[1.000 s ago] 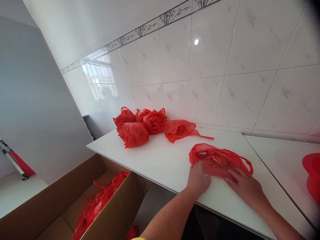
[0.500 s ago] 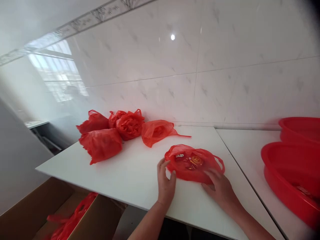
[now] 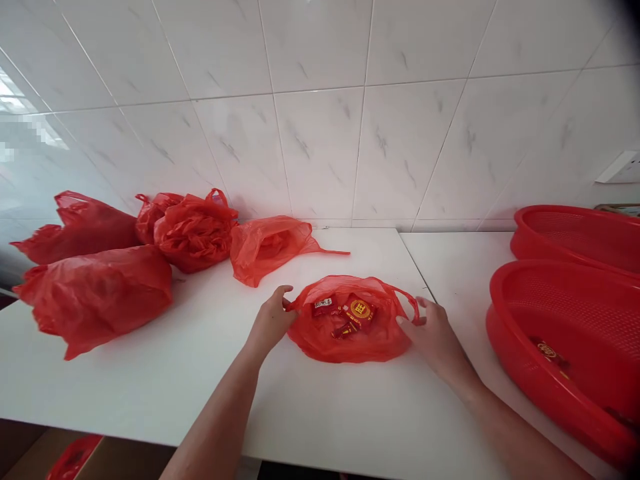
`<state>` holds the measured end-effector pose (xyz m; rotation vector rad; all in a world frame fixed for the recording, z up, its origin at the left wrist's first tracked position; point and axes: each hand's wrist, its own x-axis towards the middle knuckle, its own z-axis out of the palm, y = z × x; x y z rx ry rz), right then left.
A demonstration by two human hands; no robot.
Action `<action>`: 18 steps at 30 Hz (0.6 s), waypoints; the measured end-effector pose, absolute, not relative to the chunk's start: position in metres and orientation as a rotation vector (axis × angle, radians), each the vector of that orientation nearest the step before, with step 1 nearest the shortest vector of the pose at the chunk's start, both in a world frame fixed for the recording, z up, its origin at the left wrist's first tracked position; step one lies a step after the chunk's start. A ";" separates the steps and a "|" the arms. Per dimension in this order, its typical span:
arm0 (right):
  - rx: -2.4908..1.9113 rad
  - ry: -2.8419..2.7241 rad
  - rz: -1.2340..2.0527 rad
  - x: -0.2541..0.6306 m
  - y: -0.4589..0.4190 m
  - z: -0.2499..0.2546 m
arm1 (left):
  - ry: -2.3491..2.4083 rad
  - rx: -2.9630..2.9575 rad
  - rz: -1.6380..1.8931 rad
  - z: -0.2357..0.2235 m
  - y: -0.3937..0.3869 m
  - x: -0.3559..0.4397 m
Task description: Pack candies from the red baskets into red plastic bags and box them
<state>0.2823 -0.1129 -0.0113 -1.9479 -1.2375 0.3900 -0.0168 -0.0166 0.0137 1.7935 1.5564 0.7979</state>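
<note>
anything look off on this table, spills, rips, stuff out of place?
Nothing looks clearly wrong. The packets sit inside the open bag, with no spill visible. The only slightly untidy thing is the slack bag near the wall, one handle trailing right. I see no obvious rip.

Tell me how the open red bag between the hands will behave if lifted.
The open bag will probably sag and fold, since its film is thin and wrinkled. It is likely light, as only a few small packets show inside; they may slide together, lying loose.
</note>
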 end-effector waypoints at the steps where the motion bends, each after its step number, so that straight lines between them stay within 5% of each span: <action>1: -1.979 -1.260 0.504 0.285 -0.107 -0.005 | 1.500 1.752 0.846 0.018 -0.012 -0.016; 4: -1.895 -1.293 0.580 0.288 -0.098 0.030 | 1.374 1.625 1.168 0.040 0.003 -0.011; 10: -1.177 -0.966 0.202 0.282 -0.105 0.121 | 1.132 1.604 1.616 0.111 0.011 -0.006; 18: -1.201 -1.031 0.333 0.291 -0.124 0.090 | 0.850 1.652 1.156 0.121 -0.020 -0.037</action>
